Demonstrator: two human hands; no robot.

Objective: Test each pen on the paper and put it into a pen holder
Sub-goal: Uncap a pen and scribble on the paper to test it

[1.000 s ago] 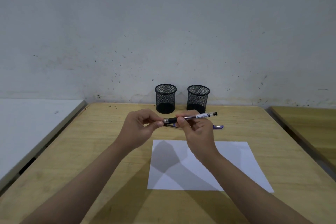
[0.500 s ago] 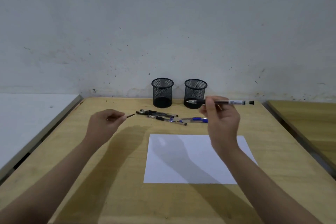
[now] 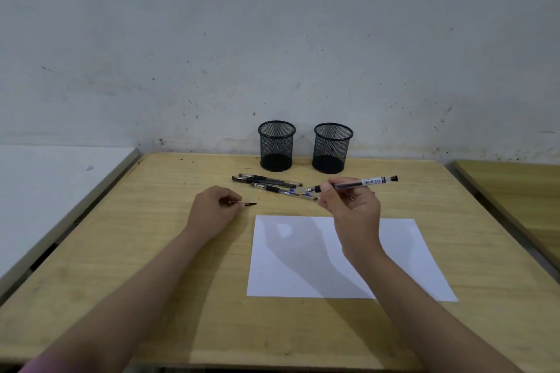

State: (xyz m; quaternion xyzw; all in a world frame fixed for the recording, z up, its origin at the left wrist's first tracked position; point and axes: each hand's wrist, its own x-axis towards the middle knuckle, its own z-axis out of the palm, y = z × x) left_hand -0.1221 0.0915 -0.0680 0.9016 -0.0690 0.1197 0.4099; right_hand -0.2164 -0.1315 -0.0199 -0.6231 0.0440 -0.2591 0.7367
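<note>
Black cap (image 3: pixel 250 204) pinched in my left hand (image 3: pixel 215 211) low by the table (image 3: pixel 151 251); my right hand (image 3: pixel 351 206) grips the uncapped pen (image 3: pixel 360 182) above the paper (image 3: pixel 403 251).

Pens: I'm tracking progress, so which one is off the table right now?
The pen pinched in the right hand; the other pens lie on the table.

Uncapped clear-barrelled black pen (image 3: pixel 360 182) held level above white paper sheet (image 3: pixel 403 254); two empty black mesh holders (image 3: pixel 276 147) upright behind
</note>
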